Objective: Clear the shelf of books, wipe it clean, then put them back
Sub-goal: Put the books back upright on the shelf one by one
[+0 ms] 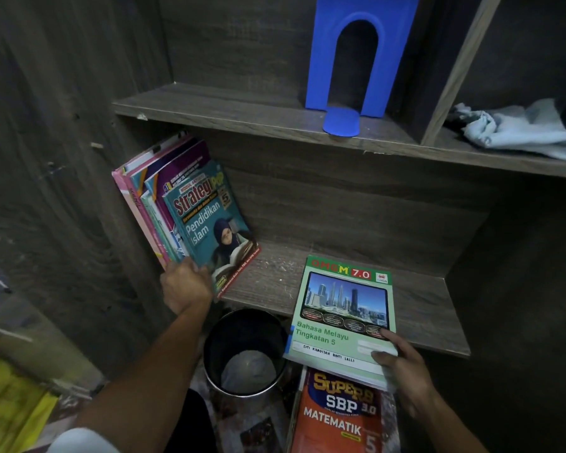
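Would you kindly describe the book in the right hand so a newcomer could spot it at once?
Find the dark wooden lower shelf; at its front right a book overhangs the edge, its corner pinched by the right hand. It is the green book with a skyline photo, unlike the leaning books at left and the orange book below.

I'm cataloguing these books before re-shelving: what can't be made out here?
Head view:
- Leaning books behind the teal Strategi book: titles covered by it.
- Orange Matematik book: bottom cut off by the frame, top under the green Bahasa Melayu book.
- Left hand: grip hidden by its own back.
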Motion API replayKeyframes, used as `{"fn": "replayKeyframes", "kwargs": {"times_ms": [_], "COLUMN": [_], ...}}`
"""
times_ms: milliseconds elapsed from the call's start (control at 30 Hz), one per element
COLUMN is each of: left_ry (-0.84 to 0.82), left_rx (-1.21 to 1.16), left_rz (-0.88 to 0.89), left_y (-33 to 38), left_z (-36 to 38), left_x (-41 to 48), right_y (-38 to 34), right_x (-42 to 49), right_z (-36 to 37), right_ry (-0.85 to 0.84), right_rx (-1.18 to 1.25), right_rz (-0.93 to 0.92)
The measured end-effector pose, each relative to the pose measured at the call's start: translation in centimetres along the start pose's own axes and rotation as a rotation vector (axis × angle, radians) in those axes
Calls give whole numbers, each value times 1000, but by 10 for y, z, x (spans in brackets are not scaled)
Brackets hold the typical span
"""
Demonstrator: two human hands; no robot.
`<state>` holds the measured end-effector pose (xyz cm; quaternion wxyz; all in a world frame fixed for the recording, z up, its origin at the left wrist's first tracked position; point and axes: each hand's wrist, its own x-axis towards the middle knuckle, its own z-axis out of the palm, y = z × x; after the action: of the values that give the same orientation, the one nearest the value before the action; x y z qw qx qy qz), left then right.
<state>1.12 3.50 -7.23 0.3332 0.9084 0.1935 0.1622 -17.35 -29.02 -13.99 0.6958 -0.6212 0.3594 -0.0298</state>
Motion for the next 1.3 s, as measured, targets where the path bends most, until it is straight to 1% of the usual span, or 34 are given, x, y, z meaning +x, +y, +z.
{"fn": "replayKeyframes", "kwargs": {"times_ms": [100,167,233,333,400,433,500,567,633,700,733,800,867,967,1033,1133,1233,1300], "left_ry": [-38,-50,-38,-17,-4,0,2,5,-19,-46,-48,-47,-48,-56,-57,-57,-53,-66], "left_rx": [18,8,-20,-66,-76,-82,-98,-94,-84,-86,-85,-85,-75,-71,-73,-80,-83,-74], "left_rz": [32,75,98,156,233,265,299,322,338,366,382,404,420,436,438,443,497,539], "left_y": [-7,-10,-10,-9,-11,-11,-8,-4,0,3,3,3,3,4,4,3,2,0], "left_z": [-4,-6,-11,-28,-42,-49,-65,-79,-90,-96,-97,-98,-99,-100,-100,-100,-103,-107], "left_x": [7,10,10,15,24,30,42,55,63,66,66,67,69,70,70,72,72,75], "right_y": [-3,-6,-10,-22,-36,-46,-67,-89,-106,-118,-120,-118,-113,-111,-112,-108,-106,-107], "right_x": [-2,-3,-8,-9,-9,-9,-11,-16,-22,-32,-36,-39,-34,-29,-31,-30,-31,-34], "right_z": [5,9,16,30,47,59,95,143,194,241,263,296,317,324,322,319,320,324], "right_ry": [31,62,145,262,269,238,135,-32,-246,-459,-494,-488,-390,-253,-254,-271,-277,-263], "right_rx": [-64,-153,-326,-661,-781,-808,-755,-665,-549,-515,-566,-655,-721,-837,-902,-885,-793,-747], "right_rz": [-39,-74,-141,-213,-312,-382,-509,-579,-612,-598,-592,-567,-552,-636,-698,-742,-744,-803]}}
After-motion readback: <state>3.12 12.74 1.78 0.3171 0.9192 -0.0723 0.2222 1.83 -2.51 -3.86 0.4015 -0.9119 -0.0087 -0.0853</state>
